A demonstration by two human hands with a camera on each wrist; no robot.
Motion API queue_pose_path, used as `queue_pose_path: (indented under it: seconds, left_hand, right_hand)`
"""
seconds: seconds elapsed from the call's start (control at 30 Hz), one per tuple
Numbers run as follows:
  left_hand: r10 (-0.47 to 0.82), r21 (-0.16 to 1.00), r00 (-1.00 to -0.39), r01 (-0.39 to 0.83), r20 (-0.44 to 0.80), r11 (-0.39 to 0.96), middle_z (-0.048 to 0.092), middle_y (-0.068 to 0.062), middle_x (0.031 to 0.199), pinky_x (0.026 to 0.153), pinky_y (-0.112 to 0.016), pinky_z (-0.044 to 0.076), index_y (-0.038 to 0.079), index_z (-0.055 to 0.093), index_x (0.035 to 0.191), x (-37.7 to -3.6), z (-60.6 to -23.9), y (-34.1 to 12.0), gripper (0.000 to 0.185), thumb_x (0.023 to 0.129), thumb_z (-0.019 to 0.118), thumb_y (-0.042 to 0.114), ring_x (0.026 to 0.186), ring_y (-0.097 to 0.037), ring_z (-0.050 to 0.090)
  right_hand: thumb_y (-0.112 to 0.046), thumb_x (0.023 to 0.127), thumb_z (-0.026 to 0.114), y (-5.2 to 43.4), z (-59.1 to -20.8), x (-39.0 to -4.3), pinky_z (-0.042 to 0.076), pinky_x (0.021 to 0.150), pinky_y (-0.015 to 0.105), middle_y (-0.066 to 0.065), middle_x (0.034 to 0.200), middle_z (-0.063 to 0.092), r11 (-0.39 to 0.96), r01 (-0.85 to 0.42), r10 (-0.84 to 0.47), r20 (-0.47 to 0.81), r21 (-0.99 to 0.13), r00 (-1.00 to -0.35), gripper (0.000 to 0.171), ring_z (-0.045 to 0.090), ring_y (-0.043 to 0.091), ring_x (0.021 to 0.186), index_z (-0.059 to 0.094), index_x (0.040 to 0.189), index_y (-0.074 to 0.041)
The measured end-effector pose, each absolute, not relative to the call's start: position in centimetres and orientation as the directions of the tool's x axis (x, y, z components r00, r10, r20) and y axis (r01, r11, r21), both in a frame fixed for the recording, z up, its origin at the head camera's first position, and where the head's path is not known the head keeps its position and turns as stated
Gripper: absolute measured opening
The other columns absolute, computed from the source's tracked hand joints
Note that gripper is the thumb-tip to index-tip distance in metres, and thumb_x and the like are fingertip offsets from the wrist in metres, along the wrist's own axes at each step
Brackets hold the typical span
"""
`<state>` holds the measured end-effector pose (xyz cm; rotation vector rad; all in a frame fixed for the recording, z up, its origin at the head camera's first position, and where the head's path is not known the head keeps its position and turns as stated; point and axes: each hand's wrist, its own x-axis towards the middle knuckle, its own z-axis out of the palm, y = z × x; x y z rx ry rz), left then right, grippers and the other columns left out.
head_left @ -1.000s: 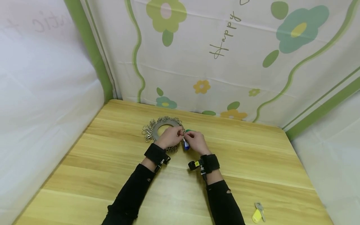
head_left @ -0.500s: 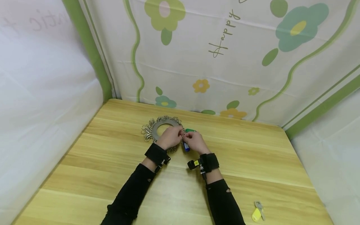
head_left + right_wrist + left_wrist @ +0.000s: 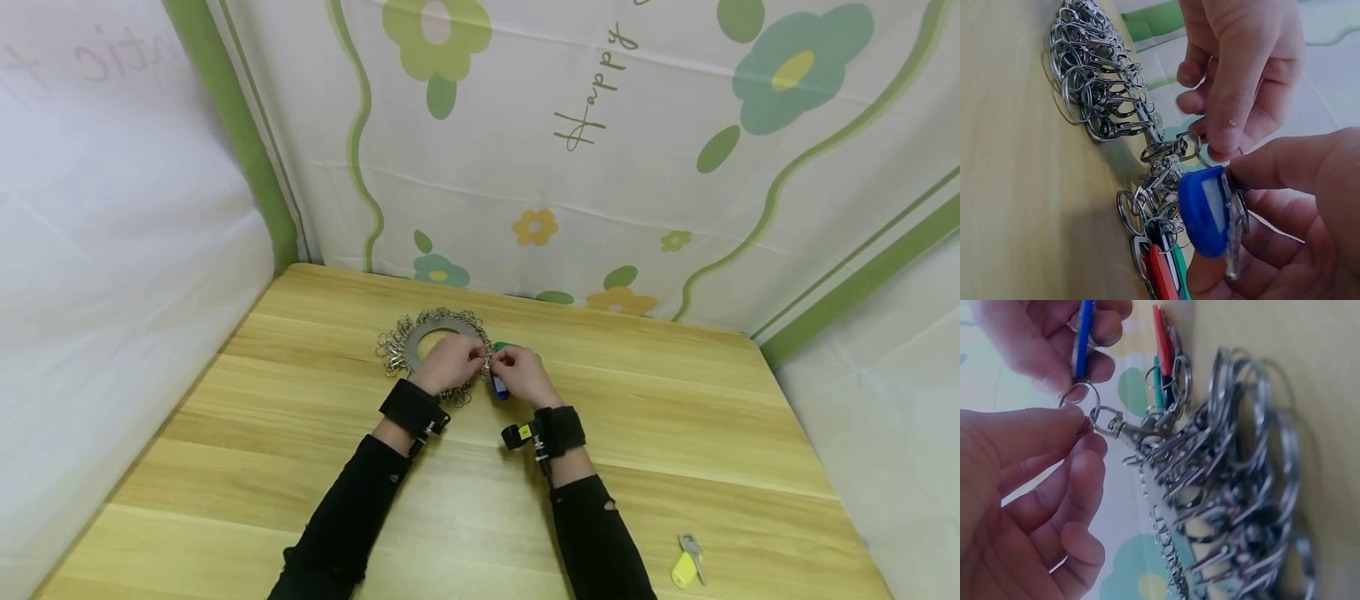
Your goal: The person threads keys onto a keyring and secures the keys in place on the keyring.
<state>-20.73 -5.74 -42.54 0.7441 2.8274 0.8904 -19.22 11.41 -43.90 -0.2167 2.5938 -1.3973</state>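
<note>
A flat grey metal hoop (image 3: 411, 346) lies on the table, its edge crowded with swivel clasps and split rings. My left hand (image 3: 452, 364) reaches over its right side and pinches a split ring (image 3: 1099, 400) that hangs from one swivel clasp (image 3: 1141, 432). Close by on the right, my right hand (image 3: 525, 377) holds a silver key (image 3: 1234, 231) with a blue key tag (image 3: 1200, 212) between thumb and fingers, up against that split ring. The fingertips hide where ring and key meet. Beside them, a red key tag (image 3: 1163, 272) and a green key tag (image 3: 1180, 272) hang on neighbouring clasps.
A yellow key tag (image 3: 684, 571) with a key lies at the front right of the wooden table (image 3: 697, 433). White flowered cloth (image 3: 465, 167) stands behind the table, with more white cloth at both sides. Each wrist wears a black strap with a small camera.
Both hands stay at the hoop's right side, with only small finger movements. The blue tag has shifted slightly, and my left wrist has moved a little to the left.
</note>
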Motion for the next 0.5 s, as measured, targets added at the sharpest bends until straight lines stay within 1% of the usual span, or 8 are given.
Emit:
queue_pose_path:
  seconds: [0.1, 0.23, 0.37, 0.5]
  left_hand:
    - [0.487, 0.563, -0.872, 0.428, 0.051, 0.707, 0.061, 0.002, 0.079, 0.065, -0.029, 0.045, 0.01, 0.068, 0.088, -20.8, -42.26, -6.01, 0.01, 0.094, 0.061, 0.014, 0.067, -0.012, 0.054]
    - [0.521, 0.557, -0.851, 0.464, 0.064, 0.689, 0.062, 0.003, 0.081, 0.068, -0.027, 0.046, 0.013, 0.069, 0.087, -20.77, -41.89, -6.21, 0.007, 0.092, 0.063, 0.012, 0.072, -0.011, 0.057]
    - [0.547, 0.555, -0.833, 0.495, 0.085, 0.668, 0.063, 0.002, 0.083, 0.069, -0.026, 0.047, 0.013, 0.067, 0.087, -20.59, -41.61, -6.3, 0.003, 0.089, 0.067, 0.011, 0.075, -0.012, 0.059]
    - [0.55, 0.581, -0.831, 0.49, 0.086, 0.65, 0.061, 0.003, 0.082, 0.068, -0.026, 0.047, 0.014, 0.057, 0.085, -20.41, -41.5, -6.44, 0.013, 0.087, 0.069, 0.009, 0.075, -0.011, 0.058]
  right_hand:
    - [-0.02, 0.095, 0.058, 11.41, -43.89, -19.18, 0.044, 0.062, 0.033, 0.002, 0.091, 0.065, 0.548, -0.062, -0.231, -0.08, -0.834, -0.97, 0.016, 0.055, 0.018, 0.068, 0.07, 0.099, -0.01]
    - [-0.019, 0.094, 0.06, 11.44, -43.83, -19.18, 0.048, 0.067, 0.033, 0.002, 0.095, 0.066, 0.545, -0.08, -0.249, -0.07, -0.834, -0.966, 0.013, 0.059, 0.015, 0.075, 0.071, 0.097, -0.013]
    - [-0.019, 0.094, 0.061, 11.5, -43.74, -19.19, 0.049, 0.068, 0.032, 0.002, 0.097, 0.066, 0.526, -0.079, -0.26, -0.072, -0.847, -0.963, 0.014, 0.06, 0.016, 0.077, 0.072, 0.099, -0.013]
    - [-0.019, 0.093, 0.062, 11.42, -43.64, -19.12, 0.049, 0.069, 0.033, 0.002, 0.099, 0.066, 0.51, -0.084, -0.284, -0.075, -0.856, -0.956, 0.015, 0.06, 0.017, 0.082, 0.073, 0.102, -0.013]
